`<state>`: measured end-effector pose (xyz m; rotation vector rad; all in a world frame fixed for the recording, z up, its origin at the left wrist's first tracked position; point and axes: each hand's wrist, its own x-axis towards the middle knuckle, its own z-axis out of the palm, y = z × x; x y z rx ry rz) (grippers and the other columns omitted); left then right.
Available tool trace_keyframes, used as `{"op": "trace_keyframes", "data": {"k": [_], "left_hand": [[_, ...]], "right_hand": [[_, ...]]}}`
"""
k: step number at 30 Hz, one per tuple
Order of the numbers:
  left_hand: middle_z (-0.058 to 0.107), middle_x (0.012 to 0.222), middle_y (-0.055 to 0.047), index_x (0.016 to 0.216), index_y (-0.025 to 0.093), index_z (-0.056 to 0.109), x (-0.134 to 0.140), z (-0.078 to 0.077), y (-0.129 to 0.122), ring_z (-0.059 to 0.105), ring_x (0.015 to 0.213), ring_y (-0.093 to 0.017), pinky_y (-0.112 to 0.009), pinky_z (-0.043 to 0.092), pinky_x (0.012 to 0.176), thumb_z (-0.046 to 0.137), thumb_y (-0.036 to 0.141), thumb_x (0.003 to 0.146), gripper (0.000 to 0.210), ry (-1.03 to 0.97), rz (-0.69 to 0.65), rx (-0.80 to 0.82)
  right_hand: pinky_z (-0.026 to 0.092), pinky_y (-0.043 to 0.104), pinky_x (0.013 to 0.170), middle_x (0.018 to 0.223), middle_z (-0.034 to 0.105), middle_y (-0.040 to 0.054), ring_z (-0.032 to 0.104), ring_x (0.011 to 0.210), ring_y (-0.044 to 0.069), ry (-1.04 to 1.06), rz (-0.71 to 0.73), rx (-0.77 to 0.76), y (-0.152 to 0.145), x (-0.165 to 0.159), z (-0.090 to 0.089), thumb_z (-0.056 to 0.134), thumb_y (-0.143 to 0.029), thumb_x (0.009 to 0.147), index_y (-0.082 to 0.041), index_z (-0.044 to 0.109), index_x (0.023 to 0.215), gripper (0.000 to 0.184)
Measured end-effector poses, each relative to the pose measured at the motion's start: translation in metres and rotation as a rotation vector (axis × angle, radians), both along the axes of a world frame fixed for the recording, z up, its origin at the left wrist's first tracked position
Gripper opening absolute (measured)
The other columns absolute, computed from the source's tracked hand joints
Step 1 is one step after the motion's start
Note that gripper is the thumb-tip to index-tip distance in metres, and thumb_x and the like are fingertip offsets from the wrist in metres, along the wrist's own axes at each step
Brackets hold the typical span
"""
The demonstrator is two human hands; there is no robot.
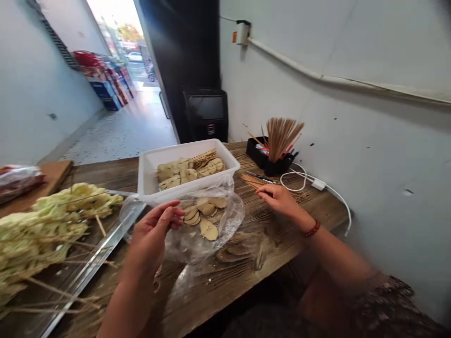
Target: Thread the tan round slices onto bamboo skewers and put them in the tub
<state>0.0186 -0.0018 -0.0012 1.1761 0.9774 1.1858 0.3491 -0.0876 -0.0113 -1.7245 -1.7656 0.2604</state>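
My left hand (158, 225) hovers at the left side of a clear plastic bag (230, 225), its fingers loosely bent and apart, with nothing visible in them. On the bag lie several pale, flat slices (209, 230), close to those fingertips. My right hand (280, 201), with a red bead bracelet at the wrist, is over loose thin wooden skewers (250, 180) on the wooden table (275, 249). Its fingers are drawn together; whether a skewer is between them is hidden. Behind the bag stands a white plastic tub (143, 176) containing skewered slices (176, 171).
A black holder (256, 152) with a bundle of upright skewers (282, 136) stands by the wall, near a pen and a white cable (319, 184). At left, a metal tray (89, 274) holds yellowish skewered food (45, 225). A black screen device (207, 110) is behind the tub.
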Motion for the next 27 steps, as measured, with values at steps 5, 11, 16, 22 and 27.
{"op": "trace_keyframes", "data": {"k": [5, 11, 16, 22, 27], "left_hand": [[0.072, 0.081, -0.006, 0.099, 0.017, 0.073, 0.001, -0.005, 0.001, 0.06, 0.066, -0.016, -0.026, 0.047, 0.059, 0.076, 0.048, 0.069, 0.043, 0.123, -0.124, 0.007], [0.072, 0.082, -0.008, 0.098, 0.018, 0.075, 0.0, -0.004, 0.002, 0.061, 0.066, -0.018, -0.028, 0.049, 0.06, 0.078, 0.05, 0.067, 0.045, 0.193, -0.166, 0.001], [0.072, 0.083, -0.009, 0.096, 0.02, 0.076, 0.0, -0.003, 0.002, 0.06, 0.067, -0.019, -0.027, 0.048, 0.058, 0.078, 0.051, 0.066, 0.044, 0.2, -0.165, -0.002], [0.072, 0.084, -0.008, 0.1, 0.018, 0.074, -0.001, -0.007, 0.004, 0.06, 0.067, -0.018, -0.027, 0.048, 0.061, 0.079, 0.049, 0.066, 0.046, 0.19, -0.182, -0.014], [0.072, 0.081, -0.009, 0.097, 0.017, 0.075, 0.002, -0.005, -0.001, 0.06, 0.065, -0.017, -0.026, 0.047, 0.06, 0.078, 0.048, 0.067, 0.043, 0.164, -0.164, -0.026]], "right_hand": [[0.046, 0.026, 0.083, 0.107, 0.072, 0.0063, 0.066, 0.097, 0.019, -0.397, -0.206, -0.196, -0.016, 0.033, -0.011, 0.051, -0.024, 0.097, -0.018, 0.071, 0.104, 0.022], [0.045, 0.028, 0.085, 0.105, 0.071, 0.0096, 0.064, 0.102, 0.022, -0.483, -0.172, -0.243, 0.015, 0.02, -0.009, 0.054, -0.029, 0.095, -0.018, 0.072, 0.099, 0.022], [0.046, 0.029, 0.08, 0.102, 0.072, 0.012, 0.066, 0.097, 0.024, -0.536, -0.157, -0.324, 0.032, 0.015, -0.01, 0.055, -0.025, 0.093, -0.016, 0.072, 0.095, 0.02], [0.045, 0.028, 0.08, 0.106, 0.072, 0.0134, 0.066, 0.1, 0.025, -0.573, -0.106, -0.388, 0.036, 0.019, -0.009, 0.051, -0.026, 0.095, -0.016, 0.072, 0.096, 0.024], [0.043, 0.024, 0.07, 0.099, 0.073, 0.0066, 0.067, 0.09, 0.02, -0.538, -0.051, -0.408, 0.041, 0.026, -0.013, 0.056, -0.027, 0.092, -0.019, 0.071, 0.092, 0.017]]}}
